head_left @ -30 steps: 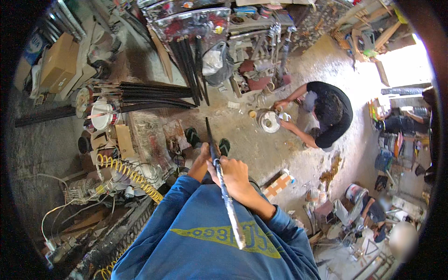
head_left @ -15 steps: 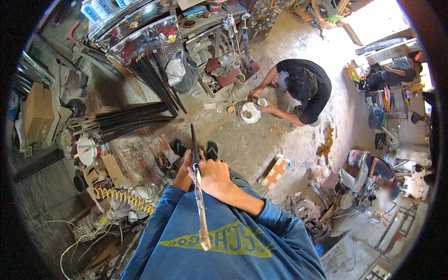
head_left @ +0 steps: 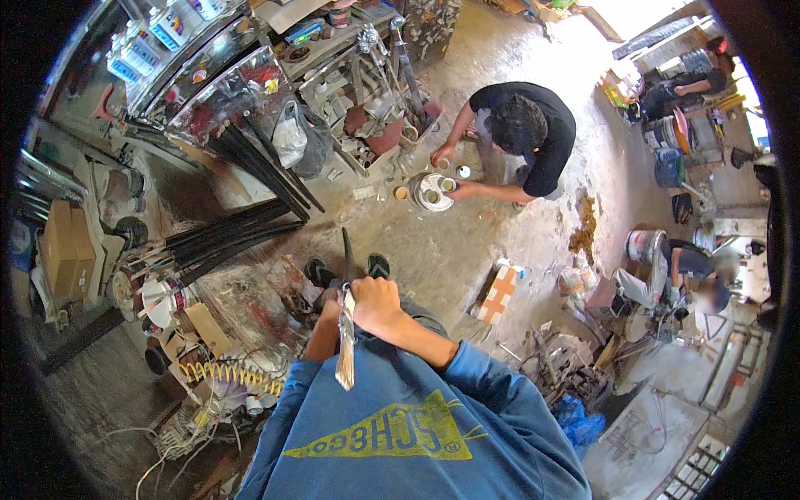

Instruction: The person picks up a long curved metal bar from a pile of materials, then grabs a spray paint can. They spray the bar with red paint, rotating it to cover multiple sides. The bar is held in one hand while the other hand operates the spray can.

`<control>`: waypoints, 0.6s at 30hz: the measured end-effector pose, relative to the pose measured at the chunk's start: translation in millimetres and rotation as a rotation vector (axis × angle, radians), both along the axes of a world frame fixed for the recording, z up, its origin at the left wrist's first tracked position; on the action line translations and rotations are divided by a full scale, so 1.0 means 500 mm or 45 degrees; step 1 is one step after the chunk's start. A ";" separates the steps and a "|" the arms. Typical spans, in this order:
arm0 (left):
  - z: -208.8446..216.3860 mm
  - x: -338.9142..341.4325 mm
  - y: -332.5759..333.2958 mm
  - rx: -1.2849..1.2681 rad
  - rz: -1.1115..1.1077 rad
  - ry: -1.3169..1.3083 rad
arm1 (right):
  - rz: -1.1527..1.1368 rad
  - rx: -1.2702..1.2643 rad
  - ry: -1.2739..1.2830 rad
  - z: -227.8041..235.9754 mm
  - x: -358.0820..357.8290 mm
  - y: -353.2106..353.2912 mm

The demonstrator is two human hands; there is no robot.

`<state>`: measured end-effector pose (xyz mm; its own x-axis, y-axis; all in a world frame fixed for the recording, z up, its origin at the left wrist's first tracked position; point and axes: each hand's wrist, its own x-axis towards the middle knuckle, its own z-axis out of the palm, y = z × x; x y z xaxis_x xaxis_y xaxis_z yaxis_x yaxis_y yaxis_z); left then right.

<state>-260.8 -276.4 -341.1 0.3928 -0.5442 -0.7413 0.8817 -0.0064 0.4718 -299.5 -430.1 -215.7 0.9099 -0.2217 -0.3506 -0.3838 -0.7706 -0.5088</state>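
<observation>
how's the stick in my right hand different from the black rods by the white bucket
The stick is single, gripped by the right hand; the black rods lie bunched, unheld. The stick is pale toward its near end; the black rods look mostly dark. Both are long and narrow.

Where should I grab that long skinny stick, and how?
Probably around the middle of the stick, coming from its right side, where the right hand is wrapped now. It's long and slim, narrowing to a dark tip at the far end, with its pale end over the blue shirt. Both ends stick out, so a middle grip should balance it better.
</observation>
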 end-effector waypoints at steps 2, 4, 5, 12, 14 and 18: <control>0.003 0.009 -0.010 0.274 -0.056 -0.084 | -0.090 0.044 0.195 -0.036 -0.005 -0.014; 0.025 0.027 -0.017 0.345 -0.049 -0.144 | -0.082 0.001 0.158 -0.075 -0.017 -0.030; 0.046 0.040 -0.021 0.299 -0.025 -0.216 | -0.115 0.017 0.202 -0.095 -0.026 -0.036; 0.335 0.049 -0.030 -0.101 -0.390 -0.780 | -0.086 -0.072 0.345 -0.238 -0.075 -0.052; 0.398 0.030 -0.041 -0.096 -0.544 -0.747 | -0.015 -0.017 0.356 -0.261 -0.080 -0.042; 0.435 0.002 -0.073 -0.089 -0.735 -1.117 | 0.107 0.037 0.380 -0.279 -0.085 -0.024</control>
